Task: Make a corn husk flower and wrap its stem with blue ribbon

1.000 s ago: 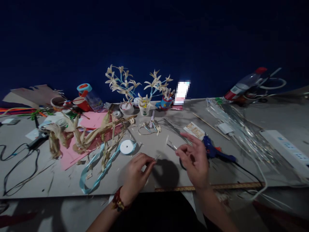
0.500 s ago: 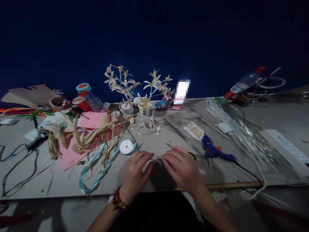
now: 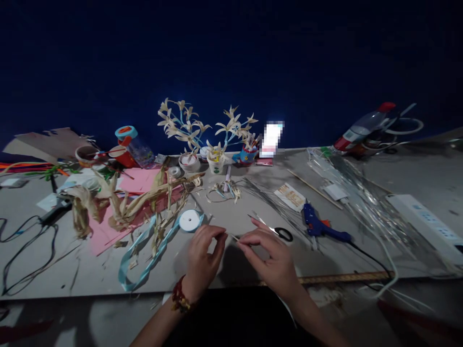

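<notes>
Pale sliver (image 3: 235,237): fingertip-pinched by right hand (image 3: 272,253); left hand (image 3: 205,254) nearly closed, hold unclear. Slack pinch could drop it.

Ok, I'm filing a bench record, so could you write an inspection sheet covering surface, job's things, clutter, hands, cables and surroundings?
Surface: grey table, small scraps scattered on its left side.
Job's things: thin pale strip, held above the table.
Clutter: husks over pink paper; ribbon spool; wires; glue gun; scissors lying just beyond the right hand.
Left hand: fingertips together near the strip; whether they grip it is unclear.
Right hand: pinching the strip.
Cables: black cable trailing from the glue gun toward the front edge.
Surroundings: dark blue wall behind; pale flowers before it.
</notes>
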Tool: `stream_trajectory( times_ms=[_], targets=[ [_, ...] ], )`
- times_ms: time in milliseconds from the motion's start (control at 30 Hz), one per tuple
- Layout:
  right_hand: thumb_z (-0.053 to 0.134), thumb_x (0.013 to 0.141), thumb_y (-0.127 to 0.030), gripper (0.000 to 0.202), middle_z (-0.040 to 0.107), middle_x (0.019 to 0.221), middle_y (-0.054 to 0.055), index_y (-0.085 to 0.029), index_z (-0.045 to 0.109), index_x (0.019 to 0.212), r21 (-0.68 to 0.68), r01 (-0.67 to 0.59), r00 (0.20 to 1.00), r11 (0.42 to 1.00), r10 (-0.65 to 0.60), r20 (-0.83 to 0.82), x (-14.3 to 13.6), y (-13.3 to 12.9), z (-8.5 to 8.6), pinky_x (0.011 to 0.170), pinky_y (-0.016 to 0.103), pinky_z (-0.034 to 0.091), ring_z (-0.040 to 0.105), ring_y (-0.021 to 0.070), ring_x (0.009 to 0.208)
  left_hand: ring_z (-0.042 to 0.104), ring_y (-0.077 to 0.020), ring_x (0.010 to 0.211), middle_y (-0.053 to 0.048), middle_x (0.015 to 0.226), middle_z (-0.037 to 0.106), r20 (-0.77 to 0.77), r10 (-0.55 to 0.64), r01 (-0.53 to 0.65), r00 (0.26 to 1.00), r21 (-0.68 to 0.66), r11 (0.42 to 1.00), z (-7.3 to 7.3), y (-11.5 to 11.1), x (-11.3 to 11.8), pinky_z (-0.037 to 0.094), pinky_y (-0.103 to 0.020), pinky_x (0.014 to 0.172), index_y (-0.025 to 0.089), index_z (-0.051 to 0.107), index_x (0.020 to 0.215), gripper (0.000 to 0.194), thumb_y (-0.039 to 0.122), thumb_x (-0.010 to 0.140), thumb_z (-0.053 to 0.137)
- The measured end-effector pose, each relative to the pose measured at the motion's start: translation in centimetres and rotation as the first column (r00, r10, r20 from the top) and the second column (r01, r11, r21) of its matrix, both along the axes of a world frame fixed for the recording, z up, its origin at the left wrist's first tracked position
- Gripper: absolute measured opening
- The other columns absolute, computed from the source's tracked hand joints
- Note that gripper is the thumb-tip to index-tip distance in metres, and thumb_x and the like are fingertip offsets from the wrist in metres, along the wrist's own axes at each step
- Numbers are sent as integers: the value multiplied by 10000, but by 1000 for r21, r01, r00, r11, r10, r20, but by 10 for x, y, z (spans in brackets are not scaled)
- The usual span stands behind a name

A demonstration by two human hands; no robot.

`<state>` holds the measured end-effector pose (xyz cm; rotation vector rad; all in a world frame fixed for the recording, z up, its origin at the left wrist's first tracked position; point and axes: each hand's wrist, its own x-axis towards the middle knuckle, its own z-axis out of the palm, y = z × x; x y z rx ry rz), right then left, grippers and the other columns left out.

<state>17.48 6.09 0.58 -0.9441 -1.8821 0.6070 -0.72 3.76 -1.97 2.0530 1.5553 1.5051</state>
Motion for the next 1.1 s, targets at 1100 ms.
stream_trajectory(
  times_ms=[1100],
  targets=[
    [607,885,-83,215,785,888,44,-259,684,982,191,9,997,981,-24,74,-14,-4,-10,780,386,587,732,217,810,693,-195,901,-66,954,743,84,-94,94,992,10,996,-2,-5,-1,559,-335,821,228,692,1071,285,37,896,572]
  ],
)
